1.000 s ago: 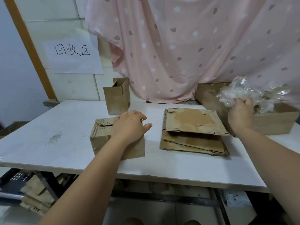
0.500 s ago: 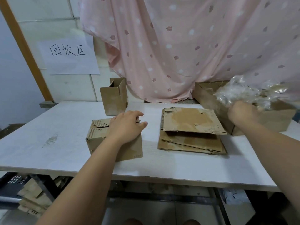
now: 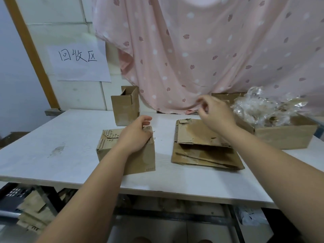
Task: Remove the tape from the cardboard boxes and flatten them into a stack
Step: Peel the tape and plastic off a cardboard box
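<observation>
**Desk:** Nearest the table (image 3: 52, 141) edge, what's in shot?

**Me:** The closed box (image 3: 140, 158), standing just in front of me, left of centre. Its long side runs across the table, left to right. My left hand (image 3: 135, 135) lies on its top, fingers curled over the far right edge, thumb free.

**Desk:** And beside it?

**Me:** To its right, apart from it, the flattened stack (image 3: 205, 151). My right hand (image 3: 214, 112) hovers above the stack's far edge, fingers loosely curled, nothing visible between them.

**Desk:** So which hand is nearer the box?

**Me:** The left, which is already on it. The right has to cross leftward and toward me to reach it, I judge. I can't make out any tape on its top from here.

**Desk:** Farther back?

**Me:** At right, the wad of tape (image 3: 263, 107) in the open carton (image 3: 284, 137). At the far edge, an upright open box (image 3: 125, 106), not yet flattened.
</observation>
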A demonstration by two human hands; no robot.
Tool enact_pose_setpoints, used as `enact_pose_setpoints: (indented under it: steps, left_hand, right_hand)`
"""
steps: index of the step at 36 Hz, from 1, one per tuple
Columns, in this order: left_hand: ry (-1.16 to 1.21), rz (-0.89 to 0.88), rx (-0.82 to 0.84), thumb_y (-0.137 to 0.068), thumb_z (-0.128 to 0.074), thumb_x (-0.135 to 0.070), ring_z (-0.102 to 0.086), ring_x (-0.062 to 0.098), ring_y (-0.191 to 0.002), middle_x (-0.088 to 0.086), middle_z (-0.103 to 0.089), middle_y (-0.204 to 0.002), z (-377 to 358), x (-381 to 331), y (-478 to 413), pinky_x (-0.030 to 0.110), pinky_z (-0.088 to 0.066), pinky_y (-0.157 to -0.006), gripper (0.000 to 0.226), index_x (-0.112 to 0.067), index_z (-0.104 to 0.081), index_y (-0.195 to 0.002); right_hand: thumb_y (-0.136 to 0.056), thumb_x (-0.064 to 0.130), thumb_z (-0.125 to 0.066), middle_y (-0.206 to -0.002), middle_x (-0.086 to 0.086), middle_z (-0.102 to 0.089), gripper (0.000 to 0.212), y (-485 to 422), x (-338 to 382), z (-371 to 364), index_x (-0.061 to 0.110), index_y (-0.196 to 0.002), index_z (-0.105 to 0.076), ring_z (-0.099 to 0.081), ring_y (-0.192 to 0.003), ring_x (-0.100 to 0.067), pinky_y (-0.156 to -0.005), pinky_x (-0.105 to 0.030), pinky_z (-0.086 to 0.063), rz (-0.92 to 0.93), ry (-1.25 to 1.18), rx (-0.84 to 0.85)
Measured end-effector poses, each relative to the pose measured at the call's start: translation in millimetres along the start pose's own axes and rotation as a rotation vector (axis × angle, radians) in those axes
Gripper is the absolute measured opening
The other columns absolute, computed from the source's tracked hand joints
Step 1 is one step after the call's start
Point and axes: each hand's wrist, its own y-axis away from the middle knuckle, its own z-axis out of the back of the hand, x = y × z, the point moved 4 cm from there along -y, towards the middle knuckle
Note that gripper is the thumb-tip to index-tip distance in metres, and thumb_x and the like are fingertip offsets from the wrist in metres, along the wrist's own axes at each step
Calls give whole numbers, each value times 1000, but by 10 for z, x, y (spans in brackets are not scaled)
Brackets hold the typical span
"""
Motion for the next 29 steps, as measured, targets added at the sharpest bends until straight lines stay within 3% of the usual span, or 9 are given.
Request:
enact_pose_setpoints:
  steps: [3,6,11,16,19,21,25,29]
  left_hand:
    - [-24,-16,-34,-92,-54,-17,-49,14,-120,-8,-54,-132,19,9,8,30,-38,-98,41,-30,-48,-131]
    - [-111,-30,-113,-91,-57,-19,-48,18,-122,-3,-52,-135,34,16,12,33,-38,-100,39,-27,-52,-129]
    - [69,18,-129,-88,-55,-5,-47,17,-124,1,-50,-136,106,88,-16,28,-37,-100,53,-22,-44,-137]
    - [221,43,-158,-88,-53,-3,-51,14,-117,-1,-56,-123,178,96,23,24,-39,-93,42,-20,-53,-126]
    - [-81,-98,-336,-90,-53,-15,-54,18,-96,2,-56,-103,145,-29,139,24,-36,-75,16,-16,-66,-99]
    - [-324,-203,-370,-92,-50,-25,-52,21,-91,4,-54,-97,61,-46,238,29,-38,-71,20,-13,-66,-93]
    - [-604,-243,-351,-96,-39,-42,-50,19,-93,-1,-56,-99,94,84,357,28,-36,-69,33,-16,-59,-96]
    - [-777,-139,-242,-91,-22,-63,-53,21,-106,-1,-58,-116,245,218,398,31,-40,-78,60,-19,-58,-112]
  right_hand:
    - [-94,24,-48,-104,6,-63,21,70,463,-201,21,-112,-60,-55,-84,-12,-85,-35,-43,131,-41,175]
    - [-94,24,-50,-107,7,-64,22,200,790,-477,21,-112,-63,-52,-86,-6,-83,-27,-44,172,-141,312]
    - [-91,24,-58,-110,6,-68,25,424,1013,-866,18,-112,-68,-60,-98,-9,-84,-19,-43,-136,-503,300]
    - [-89,16,-59,-115,0,-64,19,514,1066,-1016,16,-103,-73,-59,-105,-15,-96,-29,-45,-206,-546,198]
    - [-90,15,-55,-118,0,-61,24,509,1045,-1051,20,-108,-69,-59,-103,-17,-95,-29,-44,-243,-546,196]
    - [-91,16,-53,-120,0,-58,28,517,1022,-1046,22,-117,-62,-57,-104,-18,-96,-31,-44,-284,-591,201]
    - [-91,24,-57,-116,5,-52,41,590,971,-1039,28,-129,-40,-53,-105,-16,-94,-35,-44,-388,-738,238]
    - [-93,29,-55,-116,5,-54,32,653,945,-1052,25,-123,-45,-54,-103,-15,-91,-34,-45,-430,-797,243]
